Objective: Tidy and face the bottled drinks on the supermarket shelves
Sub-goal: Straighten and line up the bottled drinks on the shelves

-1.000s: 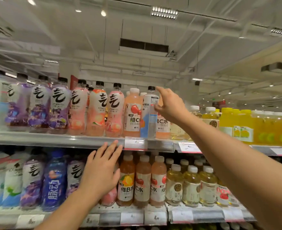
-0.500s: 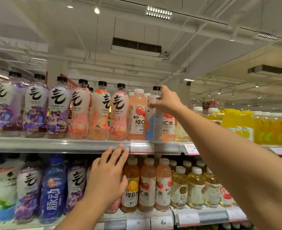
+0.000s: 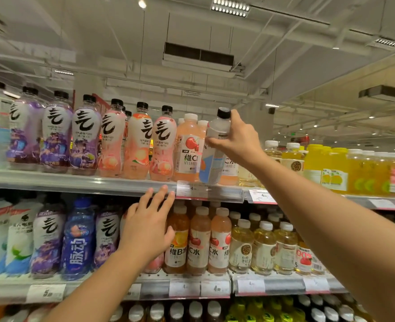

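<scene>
A right hand (image 3: 239, 141) grips a tilted clear bottle (image 3: 212, 154) at the top shelf's (image 3: 80, 182) front edge, best stood upright, label forward, while the open left hand (image 3: 148, 228) rests against lower-shelf bottles.

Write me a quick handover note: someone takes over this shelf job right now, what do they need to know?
Right hand: grip on the neck of the clear black-capped bottle, tilted at the top shelf front, ahead of the peach vitamin drinks.
Left hand: open, fingertips at the top shelf's edge.
Done: the rows look faced.
Left: rehome that odd bottle, likely misplaced; check the lower shelf.
</scene>
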Tool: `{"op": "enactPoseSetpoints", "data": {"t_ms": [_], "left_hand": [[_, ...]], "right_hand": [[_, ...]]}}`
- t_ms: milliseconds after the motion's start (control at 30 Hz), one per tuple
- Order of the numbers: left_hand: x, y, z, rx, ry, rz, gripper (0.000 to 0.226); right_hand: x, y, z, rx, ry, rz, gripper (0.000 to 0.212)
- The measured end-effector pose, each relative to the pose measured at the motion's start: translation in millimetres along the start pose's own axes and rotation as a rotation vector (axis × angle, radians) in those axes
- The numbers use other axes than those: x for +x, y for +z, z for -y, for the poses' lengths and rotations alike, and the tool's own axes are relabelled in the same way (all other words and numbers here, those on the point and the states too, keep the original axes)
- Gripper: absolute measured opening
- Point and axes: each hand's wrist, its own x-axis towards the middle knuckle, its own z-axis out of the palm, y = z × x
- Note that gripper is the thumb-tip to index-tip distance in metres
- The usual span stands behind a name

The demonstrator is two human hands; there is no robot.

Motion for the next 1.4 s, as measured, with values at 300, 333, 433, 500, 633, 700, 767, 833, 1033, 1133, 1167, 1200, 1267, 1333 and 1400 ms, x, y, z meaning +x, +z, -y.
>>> {"op": "enactPoseSetpoints", "data": {"t_ms": [300,333,433,500,633,700,767,833,1033,1133,1167,1200,1267,1333,1400], "left_hand": [[5.1,-28.2,-14.1,0.052,-0.053,0.165,0.086],[5.2,-29.9,-15.5,0.052,-0.061,0.176,0.086],[4.8,-32.4,-19.6,0.049,-0.082,0.203,0.085],[5.3,-34.9,-22.6,0.001,-0.105,0.224,0.084],[2.5,-42.0,-28.3,-0.309,-0.176,0.21,0.071],[-11.7,-42.4,-30.9,-0.35,-0.179,0.172,0.063],[-35.4,-42.7,-34.9,-0.369,-0.187,0.19,0.049],[-64.6,-42.9,-39.6,-0.45,-0.216,0.266,0.036],[-155.8,-43.4,-45.9,-0.58,-0.333,0.384,0.026],[-195.5,-46.6,-47.7,-0.59,-0.398,0.444,0.028],[-208.0,-46.1,-47.7,-0.584,-0.413,0.468,0.03],[-220.5,-45.8,-48.4,-0.574,-0.431,0.496,0.033],[-246.9,-40.8,-50.2,-0.572,-0.475,0.551,0.034],[-272.6,-35.5,-54.6,-0.589,-0.519,0.604,0.036],[-292.1,-30.8,-55.8,-0.582,-0.546,0.664,0.033]], "right_hand": [[-38.1,-35.0,-15.9,0.099,-0.176,-0.136,0.061],[-43.0,-39.3,-18.0,0.139,-0.179,-0.126,0.062],[-61.1,-51.3,-24.0,0.296,-0.16,-0.081,0.06],[-73.5,-56.7,-28.3,0.379,-0.148,-0.048,0.059],[-93.1,-56.9,-41.5,0.422,-0.156,0.009,0.06],[-102.7,-53.1,-48.8,0.43,-0.162,0.037,0.064],[-113.4,-48.9,-54.1,0.439,-0.167,0.053,0.068],[-123.0,-44.2,-58.8,0.449,-0.16,0.07,0.07],[-151.3,-25.4,-64.5,0.548,-0.102,0.214,0.072],[-170.6,-15.4,-59.6,0.597,-0.072,0.3,0.072],[-178.5,-12.5,-56.0,0.612,-0.067,0.328,0.07],[-187.0,-9.6,-52.9,0.619,-0.063,0.359,0.067],[-205.9,-2.5,-46.9,0.601,-0.076,0.417,0.059],[-225.0,6.4,-42.6,0.57,-0.084,0.465,0.052],[-242.8,19.9,-42.1,0.554,-0.069,0.52,0.051]]}}
